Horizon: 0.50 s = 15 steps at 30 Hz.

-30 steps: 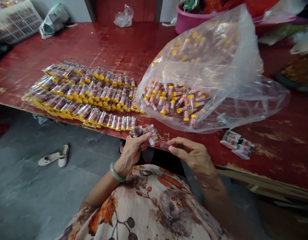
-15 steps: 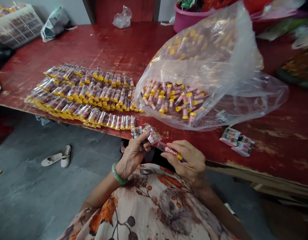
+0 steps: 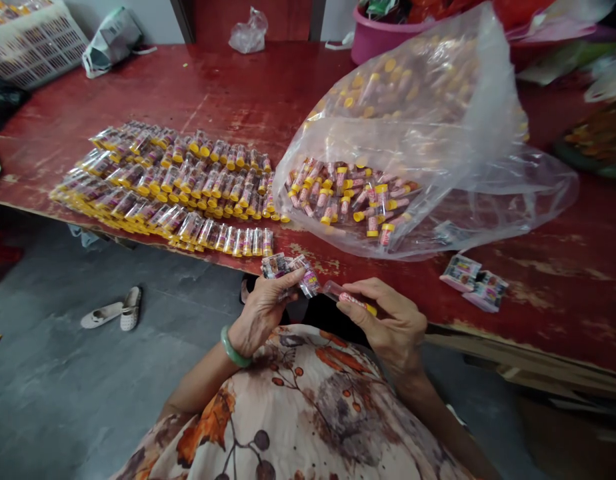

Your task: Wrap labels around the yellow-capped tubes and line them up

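Between thumb and fingers, my left hand point(image 3: 267, 303) grips small printed plastic wrappers point(image 3: 304, 275), fanned out just over the table edge. My right hand point(image 3: 388, 319) is closed around a clear tube point(image 3: 352, 299) with a yellow cap and pink-and-white contents. The tube's clear end points at the wrappers, with a small gap between them. Rows of wrapped tubes point(image 3: 188, 180) with yellow caps lie stacked on the table to the left. Beyond my right hand, a big clear plastic bag point(image 3: 453, 147) holds many loose yellow-capped tubes point(image 3: 338, 193).
Two stacks of printed wrappers point(image 3: 475, 281) lie on the red table point(image 3: 213, 87) at right. A pink tub point(image 3: 368, 40), a white basket point(image 3: 38, 43) and a crumpled plastic bag point(image 3: 249, 32) stand toward the back. White shoes point(image 3: 115, 312) are on the floor.
My right hand has drawn the tube slightly right, away from the wrappers, opening a small gap. My left hand has barely moved and still holds the wrappers.
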{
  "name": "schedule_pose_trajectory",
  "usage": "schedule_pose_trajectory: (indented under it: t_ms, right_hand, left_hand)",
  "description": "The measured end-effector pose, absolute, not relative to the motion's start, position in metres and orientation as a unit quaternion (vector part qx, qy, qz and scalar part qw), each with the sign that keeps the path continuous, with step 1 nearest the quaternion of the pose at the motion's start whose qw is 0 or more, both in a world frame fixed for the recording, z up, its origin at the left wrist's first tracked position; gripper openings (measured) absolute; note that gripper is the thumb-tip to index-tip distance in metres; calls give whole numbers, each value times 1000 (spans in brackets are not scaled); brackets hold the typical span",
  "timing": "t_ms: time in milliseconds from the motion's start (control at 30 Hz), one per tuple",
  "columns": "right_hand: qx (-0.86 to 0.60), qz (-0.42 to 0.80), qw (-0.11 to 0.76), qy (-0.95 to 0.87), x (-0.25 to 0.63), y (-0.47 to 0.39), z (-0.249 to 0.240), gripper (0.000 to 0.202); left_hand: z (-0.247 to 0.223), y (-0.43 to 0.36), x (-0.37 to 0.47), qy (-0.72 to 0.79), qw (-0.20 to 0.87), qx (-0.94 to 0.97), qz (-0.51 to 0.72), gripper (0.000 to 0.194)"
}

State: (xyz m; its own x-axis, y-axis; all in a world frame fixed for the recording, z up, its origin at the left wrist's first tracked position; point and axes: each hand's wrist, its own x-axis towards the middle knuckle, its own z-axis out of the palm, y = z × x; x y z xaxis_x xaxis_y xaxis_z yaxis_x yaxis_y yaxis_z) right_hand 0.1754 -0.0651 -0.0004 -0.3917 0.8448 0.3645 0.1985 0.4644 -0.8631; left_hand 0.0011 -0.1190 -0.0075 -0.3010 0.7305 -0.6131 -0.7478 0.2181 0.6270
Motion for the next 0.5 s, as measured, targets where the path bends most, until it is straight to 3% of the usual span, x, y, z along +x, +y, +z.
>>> schedule_pose_trajectory:
  t_ms: [300,500]
  right_hand:
    - [-276,298,470,-784,173,-69,1,18]
    - [-219,122,448,-858,173,-67,-11,27]
  left_hand:
    - [-5,-118,2,462,597,-32,655,31]
    - [-5,-118,4,447,611,-73,649,29]
